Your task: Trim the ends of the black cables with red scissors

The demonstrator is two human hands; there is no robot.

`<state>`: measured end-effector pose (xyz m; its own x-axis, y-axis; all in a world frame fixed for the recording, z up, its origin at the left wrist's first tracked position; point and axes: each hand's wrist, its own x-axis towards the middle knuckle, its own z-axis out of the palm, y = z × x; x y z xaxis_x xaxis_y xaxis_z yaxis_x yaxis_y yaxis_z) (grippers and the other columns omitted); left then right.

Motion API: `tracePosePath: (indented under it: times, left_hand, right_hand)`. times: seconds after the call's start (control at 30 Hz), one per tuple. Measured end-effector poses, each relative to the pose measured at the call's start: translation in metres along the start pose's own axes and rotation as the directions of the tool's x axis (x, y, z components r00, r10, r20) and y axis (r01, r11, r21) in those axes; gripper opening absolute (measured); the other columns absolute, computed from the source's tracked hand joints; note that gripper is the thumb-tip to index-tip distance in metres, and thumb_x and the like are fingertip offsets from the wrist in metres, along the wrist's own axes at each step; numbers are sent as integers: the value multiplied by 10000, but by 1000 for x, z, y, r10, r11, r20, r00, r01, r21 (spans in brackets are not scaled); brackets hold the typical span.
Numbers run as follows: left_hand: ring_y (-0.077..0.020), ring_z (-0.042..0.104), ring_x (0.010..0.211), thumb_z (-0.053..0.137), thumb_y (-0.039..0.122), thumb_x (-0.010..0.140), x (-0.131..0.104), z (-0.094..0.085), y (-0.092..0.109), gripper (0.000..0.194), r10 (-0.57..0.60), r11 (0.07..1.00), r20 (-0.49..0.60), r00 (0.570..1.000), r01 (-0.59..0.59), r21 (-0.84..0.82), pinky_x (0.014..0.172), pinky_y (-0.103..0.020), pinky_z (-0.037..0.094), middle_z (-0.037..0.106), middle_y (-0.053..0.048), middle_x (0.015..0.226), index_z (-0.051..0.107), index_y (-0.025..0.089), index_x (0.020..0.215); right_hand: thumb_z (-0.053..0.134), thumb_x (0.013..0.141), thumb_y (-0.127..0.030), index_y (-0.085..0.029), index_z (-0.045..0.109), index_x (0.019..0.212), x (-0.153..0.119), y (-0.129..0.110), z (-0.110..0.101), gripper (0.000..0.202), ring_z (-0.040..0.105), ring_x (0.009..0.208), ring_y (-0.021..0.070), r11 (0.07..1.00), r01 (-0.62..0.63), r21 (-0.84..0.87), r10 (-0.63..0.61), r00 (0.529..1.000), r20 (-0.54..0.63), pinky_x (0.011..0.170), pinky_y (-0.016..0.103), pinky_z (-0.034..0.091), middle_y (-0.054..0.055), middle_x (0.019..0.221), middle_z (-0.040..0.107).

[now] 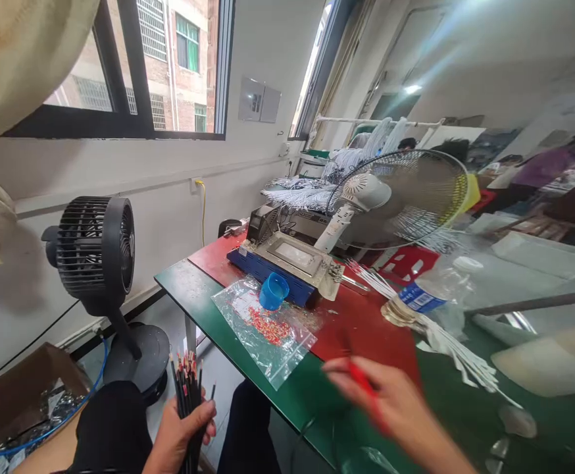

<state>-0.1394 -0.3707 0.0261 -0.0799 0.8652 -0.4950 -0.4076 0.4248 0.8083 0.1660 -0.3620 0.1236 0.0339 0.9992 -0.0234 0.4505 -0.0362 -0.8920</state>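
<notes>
My left hand (pixel 181 428) is closed round a bundle of black cables (pixel 189 388) with reddish and copper-coloured ends pointing up. One cable stands a little apart from the others, by the thumb. The bundle is over my lap, left of the table edge. Above the red mat (pixel 366 339), my right hand (pixel 376 388) grips a red-handled tool (pixel 361 382). Its dark tip is smeared by motion, so I cannot tell its exact kind. Left of that hand lies a clear plastic bag (pixel 280 368) with small red and pale bits (pixel 268 326) on it. A blue cup (pixel 274 291) stands at the bag's back edge.
A blue-sided metal-topped device (pixel 287 260) stands behind the bag. A white fan (pixel 366 191) is behind it, a plastic bottle (pixel 445 289) and white cables (pixel 460 355) to the right. On the floor at left are a black fan (pixel 95 257) and a cardboard box (pixel 31 388).
</notes>
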Motion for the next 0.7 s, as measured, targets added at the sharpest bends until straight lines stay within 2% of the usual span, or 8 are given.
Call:
tracePosePath:
  times: [0.07,0.13,0.23,0.33,0.43,0.53,0.63,0.7]
  left_hand:
    - [-120,530,392,852,418,400,-10,5,-1,524,12,1000,57,998,-13,17,382,-207,370,597,1,471,528,141,705]
    - [-119,524,391,843,420,426,-17,5,-2,496,-7,999,111,994,3,35,395,-213,370,587,5,453,521,151,689]
    - [-119,523,399,824,429,471,-23,2,-3,468,-60,997,168,984,51,57,417,-217,380,594,-5,432,506,168,695]
    - [-142,565,444,810,429,499,-25,2,-4,457,-100,993,192,976,85,81,461,-241,422,649,-54,497,508,169,722]
    - [-112,507,385,770,465,547,-21,9,-3,418,-74,993,220,973,52,102,404,-214,349,617,-37,463,540,155,706]
    - [-45,335,295,727,530,571,-13,19,0,432,-35,992,252,967,2,130,355,-199,200,448,35,331,548,137,566]
    - [-42,303,284,708,595,540,-5,22,6,496,-37,989,202,979,6,149,359,-209,182,407,33,300,505,147,473]
    - [-52,320,290,689,630,530,0,20,11,513,-21,989,129,991,2,149,363,-208,198,423,24,303,506,153,487]
  right_hand:
    - [646,708,-442,-157,689,802,9,-13,59,303,475,535,120,990,-74,123,36,956,290,494,241,345,3,584,568]
    - [664,672,-456,-140,672,879,15,-19,106,378,437,499,92,946,-210,249,78,889,452,475,219,311,-23,559,529]
    - [703,625,-476,-121,657,908,18,-17,141,457,412,466,67,885,-336,322,90,803,589,458,199,289,-34,557,522]
    - [700,641,-473,-117,652,794,18,-9,145,391,410,455,62,868,-322,378,17,779,626,454,196,293,-35,536,514]
    - [690,672,-464,-125,632,732,20,-2,144,349,413,470,66,891,-196,410,-71,831,552,470,198,302,-39,529,502]
    - [673,693,-487,-137,604,690,24,1,146,357,418,481,73,908,-104,406,-114,872,476,478,202,312,-40,524,489]
    - [583,746,-561,-149,567,694,28,1,147,415,422,476,81,902,-120,415,-82,895,437,477,208,325,-41,526,468]
    - [528,774,-587,-154,564,732,30,-1,144,436,414,503,84,932,-93,352,-83,886,456,492,209,324,-40,555,455]
